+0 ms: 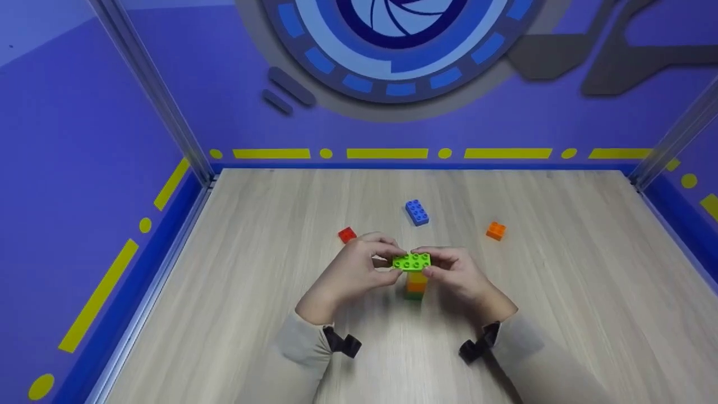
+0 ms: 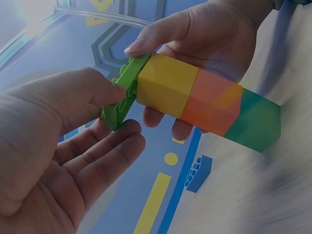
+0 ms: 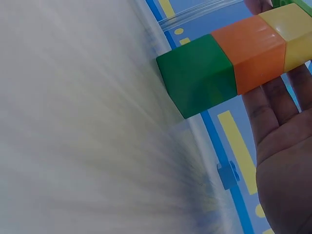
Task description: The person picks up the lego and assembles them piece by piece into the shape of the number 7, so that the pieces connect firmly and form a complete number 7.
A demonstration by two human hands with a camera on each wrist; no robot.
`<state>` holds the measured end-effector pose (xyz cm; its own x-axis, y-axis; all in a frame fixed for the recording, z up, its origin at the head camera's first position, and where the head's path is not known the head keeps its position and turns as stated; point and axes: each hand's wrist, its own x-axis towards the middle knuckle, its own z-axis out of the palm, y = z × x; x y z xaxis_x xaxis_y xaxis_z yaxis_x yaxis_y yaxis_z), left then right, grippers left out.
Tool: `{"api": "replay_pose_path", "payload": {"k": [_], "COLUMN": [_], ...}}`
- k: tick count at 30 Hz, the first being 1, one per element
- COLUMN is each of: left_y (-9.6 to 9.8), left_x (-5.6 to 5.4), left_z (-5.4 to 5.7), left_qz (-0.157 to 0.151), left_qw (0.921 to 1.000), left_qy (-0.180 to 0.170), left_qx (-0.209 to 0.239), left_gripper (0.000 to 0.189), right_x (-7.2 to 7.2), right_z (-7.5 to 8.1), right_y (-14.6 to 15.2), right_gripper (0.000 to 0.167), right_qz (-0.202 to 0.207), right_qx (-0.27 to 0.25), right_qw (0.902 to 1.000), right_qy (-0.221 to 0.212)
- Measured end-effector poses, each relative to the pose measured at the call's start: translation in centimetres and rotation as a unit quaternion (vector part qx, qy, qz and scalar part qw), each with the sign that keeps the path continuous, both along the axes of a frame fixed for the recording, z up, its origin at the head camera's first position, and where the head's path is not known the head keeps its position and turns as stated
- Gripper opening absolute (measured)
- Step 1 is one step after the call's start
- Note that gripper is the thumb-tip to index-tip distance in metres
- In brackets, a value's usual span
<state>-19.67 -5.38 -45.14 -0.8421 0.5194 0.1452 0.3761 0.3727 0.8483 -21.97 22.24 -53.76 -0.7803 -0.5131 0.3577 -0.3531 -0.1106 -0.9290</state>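
Observation:
A light green toy brick (image 1: 412, 262) with studs on top lies across the top of a short tower. The tower has a yellow brick (image 2: 167, 85), an orange brick (image 2: 213, 102) and a dark green brick (image 3: 197, 78) at the bottom, by the tabletop. My left hand (image 1: 356, 269) pinches the light green brick's left end, which juts out past the tower, between thumb and fingers. At its right end, my right hand (image 1: 463, 275) grips with thumb in front and fingers behind. In the left wrist view, the right fingers also pass behind the yellow brick.
Beyond the hands, a blue brick (image 1: 417, 212) lies on the wooden table (image 1: 269, 224). A red brick (image 1: 347, 234) sits just past the left hand, and a small orange brick (image 1: 496, 230) lies farther right. Blue printed panels (image 1: 168, 56) enclose the table's back and sides.

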Motion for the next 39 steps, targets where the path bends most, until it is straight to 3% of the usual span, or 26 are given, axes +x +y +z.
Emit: {"api": "replay_pose_path", "payload": {"k": [7,16,20,23,27,34,36,39], "left_y": [-0.1,-0.4,-0.7,-1.0,-1.7,-3.3,-3.7,-4.2], "left_x": [-0.1,-0.4,-0.8,-1.3,-2.4,-4.5,-4.8,-5.3], "left_z": [-0.1,-0.6,-0.9,-1.4,-2.9,-6.0,-6.7,-7.3], "left_qz": [0.004,-0.017,-0.016,0.016,0.097,0.242,0.268,0.283], "left_qw": [0.9999,0.9998,0.9996,0.9982,0.9913,0.9599,0.9517,0.9427], "left_qy": [-0.009,0.013,-0.013,-0.042,-0.055,-0.088,-0.105,-0.140], "left_qx": [-0.003,0.000,0.018,0.039,0.069,0.110,0.106,0.107], "left_gripper": [0.030,0.026,0.025,0.027,0.031,0.045,0.049,0.055], "right_x": [-0.1,0.1,0.1,0.1,0.1,0.1,0.1,0.0], "right_z": [-0.2,-0.5,-0.5,-0.3,-0.2,0.0,0.0,0.0], "right_y": [0.0,0.1,0.2,0.2,0.2,0.2,0.2,0.3], "right_gripper": [0.037,0.038,0.038,0.039,0.040,0.042,0.041,0.040], "right_qz": [0.016,0.019,0.015,0.008,-0.003,-0.004,0.002,0.010], "right_qx": [-0.017,-0.015,-0.009,-0.001,0.019,0.034,0.029,0.018], "right_qw": [0.9997,0.9997,0.9998,0.9999,0.9995,0.9988,0.9989,0.9991], "right_qy": [0.004,-0.007,-0.003,-0.011,-0.026,-0.036,-0.037,-0.037]}}
